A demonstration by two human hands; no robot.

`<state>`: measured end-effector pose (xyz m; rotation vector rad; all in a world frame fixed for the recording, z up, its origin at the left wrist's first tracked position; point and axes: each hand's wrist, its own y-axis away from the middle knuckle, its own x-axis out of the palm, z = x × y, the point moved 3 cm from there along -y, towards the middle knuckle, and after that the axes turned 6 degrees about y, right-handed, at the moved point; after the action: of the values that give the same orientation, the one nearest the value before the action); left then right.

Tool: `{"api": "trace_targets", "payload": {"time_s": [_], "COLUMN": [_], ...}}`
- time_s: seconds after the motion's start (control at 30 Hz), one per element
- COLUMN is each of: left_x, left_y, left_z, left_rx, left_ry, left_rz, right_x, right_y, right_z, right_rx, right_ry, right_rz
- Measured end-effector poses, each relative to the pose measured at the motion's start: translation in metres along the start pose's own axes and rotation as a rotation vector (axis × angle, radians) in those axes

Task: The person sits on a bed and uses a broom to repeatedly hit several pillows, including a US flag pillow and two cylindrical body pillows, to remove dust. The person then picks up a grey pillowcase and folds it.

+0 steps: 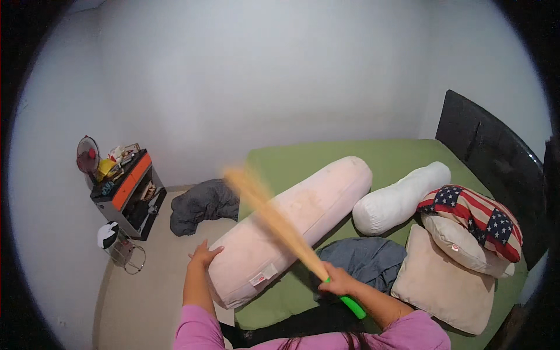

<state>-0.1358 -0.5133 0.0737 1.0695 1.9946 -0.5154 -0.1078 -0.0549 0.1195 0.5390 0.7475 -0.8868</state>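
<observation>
We see a tan bristle broom (279, 227) slanting over a pale pink bolster (318, 201), its far end blurred (we cannot tell whether the bristles touch the fabric). Our right hand (337, 279) is wrapped around it just above the green handle (353, 308); our left hand (203, 255), thumb and fingers spread, is at the bolster's near left end. The bolster lies diagonally across a green-sheeted bed (388, 150). Beside it we find a white bolster (402, 198) and a crumpled blue-gray cloth (364, 259), then a beige square pillow (446, 289), a cream pillow (464, 249) and a stars-and-stripes cushion (461, 211) near the dark headboard (493, 140). Dark gray bedding (204, 204) lies at the bed's left.
</observation>
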Motion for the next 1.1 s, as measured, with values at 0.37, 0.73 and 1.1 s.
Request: {"api": "trace_targets", "payload": {"time_s": [0.37, 0.73, 1.1], "left_x": [-0.025, 0.007, 0.016], "left_y": [0.143, 0.268, 0.230], "left_z": [-0.099, -0.123, 0.015], "left_rx": [1.012, 1.379, -0.022], "left_ry": [-0.154, -0.103, 0.790], "left_rz": [0.088, 0.643, 0.621], "right_x": [-0.103, -0.112, -0.109], "right_y": [-0.049, -0.132, -0.164], "right_z": [-0.027, -0.012, -0.072], "right_rx": [0.205, 0.589, 0.306], "right_ry": [-0.074, 0.234, -0.689], "right_rz": [-0.536, -0.610, -0.638]}}
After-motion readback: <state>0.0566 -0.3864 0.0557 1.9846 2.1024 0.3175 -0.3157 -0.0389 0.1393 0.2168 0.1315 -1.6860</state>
